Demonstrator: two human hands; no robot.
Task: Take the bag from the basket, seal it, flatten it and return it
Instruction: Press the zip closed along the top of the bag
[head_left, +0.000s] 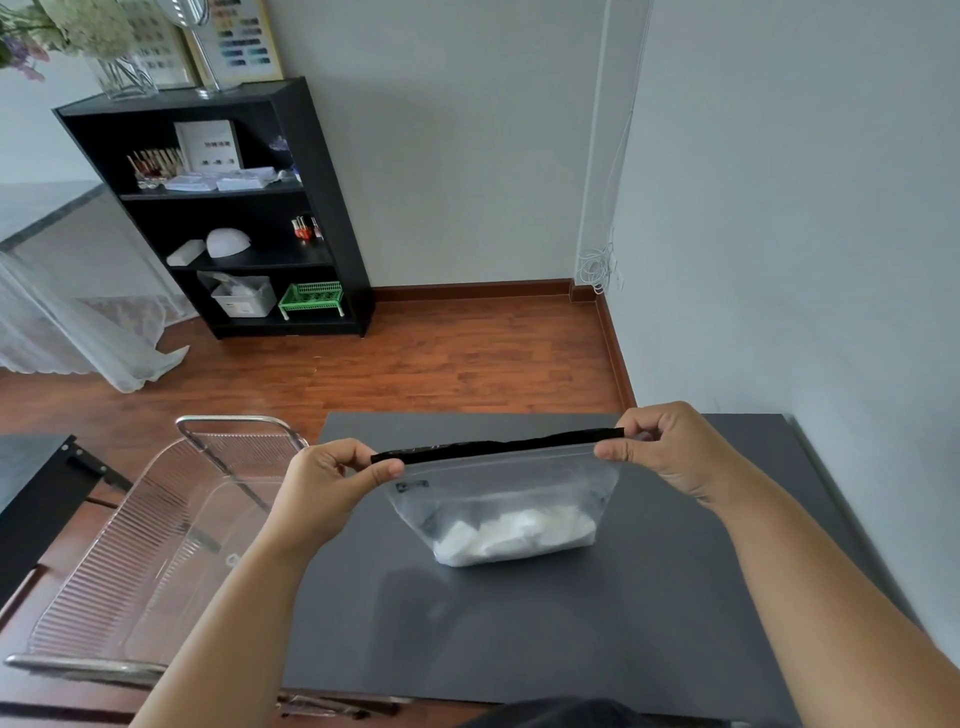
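A clear plastic bag (506, 499) with a black zip strip along its top stands upright on the dark grey table (519, 634). White soft contents lie in its bottom. My left hand (332, 483) pinches the left end of the black strip between thumb and fingers. At the strip's right end, my right hand (660, 452) pinches it the same way. The strip is stretched straight between both hands. The clear ribbed basket (156, 545) stands to the left of the table, and nothing shows inside it.
A wall runs close along the table's right side. A black shelf unit (218, 208) with small items and a green crate stands across the wooden floor. Another dark tabletop (26, 467) is at the far left.
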